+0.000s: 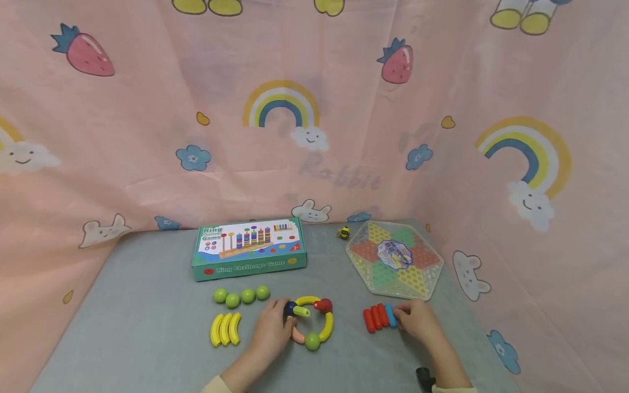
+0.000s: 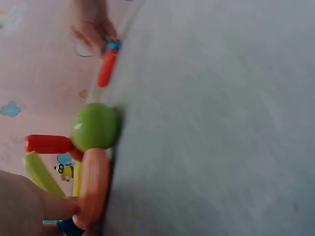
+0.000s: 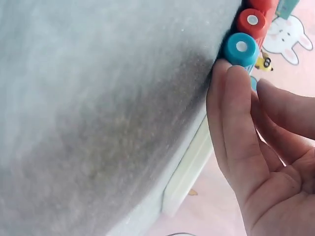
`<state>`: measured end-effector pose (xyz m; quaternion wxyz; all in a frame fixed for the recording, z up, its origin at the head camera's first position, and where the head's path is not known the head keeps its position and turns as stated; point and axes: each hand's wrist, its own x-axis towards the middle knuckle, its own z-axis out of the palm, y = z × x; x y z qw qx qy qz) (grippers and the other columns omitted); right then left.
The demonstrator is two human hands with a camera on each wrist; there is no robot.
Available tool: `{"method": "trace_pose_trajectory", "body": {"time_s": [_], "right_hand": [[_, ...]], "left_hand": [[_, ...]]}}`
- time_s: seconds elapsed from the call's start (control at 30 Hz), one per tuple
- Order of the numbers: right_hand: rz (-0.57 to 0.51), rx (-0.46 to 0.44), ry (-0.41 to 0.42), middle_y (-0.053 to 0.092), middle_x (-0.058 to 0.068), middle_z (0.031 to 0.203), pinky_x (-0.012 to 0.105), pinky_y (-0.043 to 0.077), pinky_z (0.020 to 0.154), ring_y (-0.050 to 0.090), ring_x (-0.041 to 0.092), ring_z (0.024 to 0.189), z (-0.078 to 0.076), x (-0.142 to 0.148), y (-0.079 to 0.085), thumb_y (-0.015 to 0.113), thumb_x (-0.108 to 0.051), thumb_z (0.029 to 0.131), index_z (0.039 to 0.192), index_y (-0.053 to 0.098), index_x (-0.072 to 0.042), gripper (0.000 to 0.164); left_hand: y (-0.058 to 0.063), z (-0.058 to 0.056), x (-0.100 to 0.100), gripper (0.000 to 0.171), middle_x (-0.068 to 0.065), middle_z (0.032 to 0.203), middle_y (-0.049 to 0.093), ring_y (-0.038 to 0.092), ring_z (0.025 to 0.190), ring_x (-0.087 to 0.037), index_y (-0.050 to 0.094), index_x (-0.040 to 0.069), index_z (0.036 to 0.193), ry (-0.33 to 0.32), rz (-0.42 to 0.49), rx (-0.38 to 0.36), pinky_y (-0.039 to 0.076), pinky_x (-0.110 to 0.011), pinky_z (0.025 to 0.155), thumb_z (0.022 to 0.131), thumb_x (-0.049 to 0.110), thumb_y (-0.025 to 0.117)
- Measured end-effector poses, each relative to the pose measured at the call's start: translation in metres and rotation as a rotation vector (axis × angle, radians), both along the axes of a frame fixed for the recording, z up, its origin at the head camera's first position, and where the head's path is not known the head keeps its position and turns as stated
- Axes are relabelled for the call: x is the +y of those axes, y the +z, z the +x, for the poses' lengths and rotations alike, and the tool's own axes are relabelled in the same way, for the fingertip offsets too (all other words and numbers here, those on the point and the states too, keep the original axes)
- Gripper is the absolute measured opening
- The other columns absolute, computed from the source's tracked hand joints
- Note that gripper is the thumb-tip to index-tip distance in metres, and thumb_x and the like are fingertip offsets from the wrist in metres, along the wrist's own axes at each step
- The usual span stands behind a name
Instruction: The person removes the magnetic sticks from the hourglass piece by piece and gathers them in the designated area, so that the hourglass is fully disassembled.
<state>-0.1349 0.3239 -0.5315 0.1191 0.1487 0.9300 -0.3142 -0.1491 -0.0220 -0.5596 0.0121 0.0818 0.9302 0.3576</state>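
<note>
In the head view my left hand (image 1: 272, 328) grips the left side of a ring of toy rods and balls. Its dark blue ball (image 1: 290, 308) bears a raised light green rod (image 1: 302, 311); a red ball (image 1: 325, 305), yellow rods (image 1: 326, 328), a green ball (image 1: 312, 342) and an orange rod (image 2: 93, 184) make up the rest. My left thumb is at the orange rod. My right hand (image 1: 421, 320) touches a blue rod (image 3: 241, 49) with extended fingertips, the thumb apart from it. Red rods (image 1: 375, 317) lie side by side, left of the blue one.
Several green balls (image 1: 248, 296) and yellow curved rods (image 1: 225, 329) lie left of the ring. Behind stand a Ring Challenge Game box (image 1: 249, 249) and, at right, a hexagonal game board (image 1: 366, 267). A small bee figure (image 1: 344, 232) sits between them. Pink curtain (image 1: 147, 180) borders the table.
</note>
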Motion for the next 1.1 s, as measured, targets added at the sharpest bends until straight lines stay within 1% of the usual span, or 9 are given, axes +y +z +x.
{"method": "trace_pose_trajectory", "body": {"time_s": [0.1, 0.3, 0.43, 0.57, 0.7, 0.83, 0.9, 1.0, 1.1], "right_hand": [[-0.003, 0.017, -0.009, 0.069, 0.005, 0.084, 0.032, 0.052, 0.063, 0.061, 0.016, 0.073, 0.000, -0.001, 0.002, 0.058, -0.006, 0.097, 0.119, 0.069, 0.006, 0.027], [0.071, 0.175, 0.012, 0.072, 0.017, 0.102, 0.040, 0.055, 0.068, 0.068, 0.028, 0.089, 0.007, -0.012, 0.020, 0.061, -0.004, 0.093, 0.130, 0.064, 0.000, 0.037], [0.038, 0.268, 0.057, 0.073, 0.010, 0.097, 0.035, 0.055, 0.064, 0.069, 0.023, 0.083, 0.009, -0.034, 0.029, 0.068, -0.004, 0.089, 0.126, 0.068, -0.003, 0.037], [-0.010, 0.273, 0.083, 0.073, 0.003, 0.092, 0.032, 0.054, 0.064, 0.067, 0.016, 0.080, 0.006, -0.054, 0.031, 0.073, -0.004, 0.087, 0.121, 0.071, -0.005, 0.034], [-0.068, 0.280, 0.101, 0.073, 0.001, 0.092, 0.035, 0.057, 0.072, 0.067, 0.015, 0.083, 0.001, -0.073, 0.027, 0.073, 0.000, 0.087, 0.115, 0.074, -0.005, 0.029], [-0.155, 0.297, 0.182, 0.073, 0.006, 0.100, 0.039, 0.058, 0.079, 0.068, 0.017, 0.089, -0.003, -0.091, 0.023, 0.073, 0.005, 0.085, 0.116, 0.073, -0.004, 0.033], [-0.176, 0.290, 0.248, 0.072, 0.009, 0.107, 0.041, 0.058, 0.081, 0.068, 0.020, 0.093, -0.005, -0.100, 0.021, 0.075, 0.006, 0.083, 0.119, 0.071, -0.005, 0.038], [-0.156, 0.267, 0.341, 0.070, 0.009, 0.115, 0.043, 0.057, 0.081, 0.066, 0.024, 0.097, -0.007, -0.113, 0.017, 0.079, 0.002, 0.081, 0.124, 0.069, -0.007, 0.045], [-0.094, 0.281, 0.389, 0.069, 0.005, 0.113, 0.040, 0.055, 0.079, 0.063, 0.021, 0.096, -0.008, -0.124, 0.011, 0.084, -0.007, 0.079, 0.122, 0.070, -0.010, 0.045]], "left_hand": [[0.001, 0.002, -0.003, 0.045, -0.017, 0.117, 0.064, 0.067, 0.107, -0.036, 0.063, 0.000, 0.127, -0.011, -0.054, 0.040, 0.057, -0.049, 0.089, 0.088, 0.018, 0.078], [0.002, 0.002, 0.001, 0.057, -0.018, 0.116, 0.063, 0.066, 0.104, -0.036, 0.060, -0.002, 0.130, -0.034, -0.055, 0.021, 0.057, -0.051, 0.088, 0.083, 0.020, 0.083], [-0.002, 0.001, 0.002, 0.060, -0.021, 0.125, 0.061, 0.065, 0.112, -0.037, 0.055, -0.003, 0.138, -0.068, -0.095, 0.087, 0.055, -0.050, 0.093, 0.087, 0.018, 0.079], [-0.007, 0.001, 0.001, 0.052, -0.022, 0.132, 0.059, 0.061, 0.119, -0.038, 0.053, -0.004, 0.140, -0.094, -0.109, 0.147, 0.052, -0.051, 0.098, 0.096, 0.019, 0.068], [-0.008, 0.004, -0.003, 0.058, -0.023, 0.141, 0.054, 0.052, 0.131, -0.041, 0.052, -0.004, 0.142, -0.126, -0.083, 0.087, 0.044, -0.056, 0.108, 0.103, 0.038, 0.056], [-0.008, 0.007, -0.005, 0.084, -0.019, 0.150, 0.048, 0.046, 0.137, -0.040, 0.046, 0.000, 0.148, -0.153, -0.154, 0.009, 0.039, -0.059, 0.111, 0.093, 0.062, 0.059], [-0.008, 0.007, -0.003, 0.094, -0.018, 0.150, 0.047, 0.045, 0.136, -0.040, 0.045, 0.001, 0.149, -0.160, -0.189, 0.009, 0.039, -0.060, 0.110, 0.086, 0.068, 0.064], [-0.006, 0.007, -0.001, 0.106, -0.018, 0.151, 0.046, 0.045, 0.136, -0.040, 0.043, 0.001, 0.150, -0.166, -0.191, 0.007, 0.039, -0.060, 0.109, 0.078, 0.074, 0.069], [-0.004, 0.007, 0.001, 0.109, -0.020, 0.152, 0.045, 0.044, 0.137, -0.040, 0.043, -0.001, 0.150, -0.169, -0.175, 0.005, 0.039, -0.060, 0.110, 0.076, 0.073, 0.072]]}}
